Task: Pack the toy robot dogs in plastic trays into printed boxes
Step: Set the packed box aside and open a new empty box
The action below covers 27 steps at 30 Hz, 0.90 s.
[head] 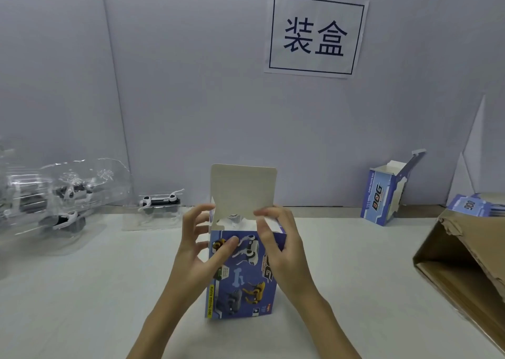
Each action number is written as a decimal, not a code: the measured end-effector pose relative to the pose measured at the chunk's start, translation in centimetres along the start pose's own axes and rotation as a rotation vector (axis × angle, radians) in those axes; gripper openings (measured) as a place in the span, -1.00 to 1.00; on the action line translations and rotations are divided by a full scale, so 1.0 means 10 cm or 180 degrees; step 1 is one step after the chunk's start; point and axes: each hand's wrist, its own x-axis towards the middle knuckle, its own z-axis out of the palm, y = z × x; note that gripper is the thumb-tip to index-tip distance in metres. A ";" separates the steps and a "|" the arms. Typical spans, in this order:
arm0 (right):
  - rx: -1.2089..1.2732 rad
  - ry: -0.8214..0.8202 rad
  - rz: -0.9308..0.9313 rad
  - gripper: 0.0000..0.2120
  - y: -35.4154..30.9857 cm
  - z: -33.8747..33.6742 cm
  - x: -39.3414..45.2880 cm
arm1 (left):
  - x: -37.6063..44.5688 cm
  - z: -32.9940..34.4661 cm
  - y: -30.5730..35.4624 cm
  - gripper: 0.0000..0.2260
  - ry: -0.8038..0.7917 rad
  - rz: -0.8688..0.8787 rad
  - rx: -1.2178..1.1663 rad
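We see a white table (82, 290) against a pale grey wall (191, 85) bearing a paper sign (315, 34). Clear plastic trays (62, 202) holding toy robot dogs (161, 200) sit at far left. An open printed box (385, 194) stands far right, near a brown carton (464, 263). At table centre stands the blue printed box (243, 276), its top flap (243, 192) upright. Our left hand (202, 238) grips the box's left side; our right hand (276, 235) pinches the flap's lower edge.

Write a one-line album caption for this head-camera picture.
Both hands, left hand and right hand, hold an upright printed box with its top flap raised.
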 end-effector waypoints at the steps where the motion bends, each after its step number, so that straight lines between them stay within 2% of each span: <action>1: 0.0060 0.0005 0.0043 -0.61 -0.01 -0.01 0.01 | 0.00 0.01 0.00 -0.38 -0.0025 -0.0008 0.0020; 4: 0.0256 -0.0045 0.0220 -0.62 -0.03 -0.04 0.03 | -0.04 0.05 -0.03 -0.37 -0.0155 -0.0132 0.0051; 8: 0.0182 -0.0073 0.0234 -0.58 -0.03 -0.03 0.03 | -0.05 0.01 -0.01 -0.56 -0.0184 0.0029 0.0140; 12: 0.0086 -0.0185 0.0181 -0.52 -0.07 0.02 -0.01 | -0.05 0.00 0.02 -0.58 -0.0051 -0.0119 -0.0032; 14: 0.0038 -0.0153 0.0107 -0.50 -0.10 0.03 -0.02 | -0.05 0.00 0.07 -0.67 0.0019 0.0010 0.0020; 16: 0.0141 -0.0131 0.0067 -0.58 -0.13 0.01 -0.01 | -0.02 0.00 0.10 -0.78 0.0059 0.0066 -0.0057; 20: 0.0595 -0.0016 0.0217 -0.81 -0.14 -0.05 0.02 | 0.00 0.00 0.15 -0.58 -0.0007 -0.0298 -0.0705; 23: 0.0917 0.0135 0.0286 -0.76 -0.13 -0.07 0.03 | 0.01 -0.01 0.16 -0.47 0.0031 -0.0277 -0.1119; 27: 0.0701 0.0108 0.0250 -0.74 -0.13 -0.06 0.02 | 0.02 -0.04 0.14 -0.44 -0.0073 -0.0403 -0.0871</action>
